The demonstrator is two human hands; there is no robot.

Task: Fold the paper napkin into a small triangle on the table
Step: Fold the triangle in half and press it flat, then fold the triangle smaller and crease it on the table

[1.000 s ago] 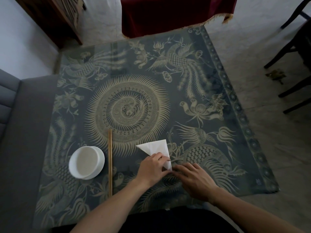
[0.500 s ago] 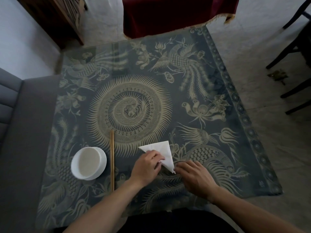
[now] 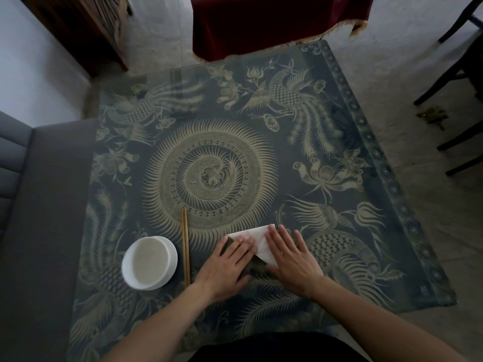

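A white paper napkin (image 3: 257, 237), folded into a small triangle, lies flat near the front of the patterned glass-topped table (image 3: 339, 126). My left hand (image 3: 230, 265) rests palm down over its left part, fingers spread flat. My right hand (image 3: 290, 257) lies palm down over its right part, fingers stretched out and pressing on the paper. Only the middle strip and the top edge of the napkin show between the two hands.
A white bowl (image 3: 149, 262) stands at the front left. A pair of wooden chopsticks (image 3: 185, 244) lies between the bowl and my left hand. A grey sofa (image 3: 39, 205) borders the table's left side; dark chair legs (image 3: 454, 74) stand at the right.
Both hands went from pinching the napkin's near corner to lying flat on it. My right hand slid up onto the paper's right side; the napkin now lies flatter.
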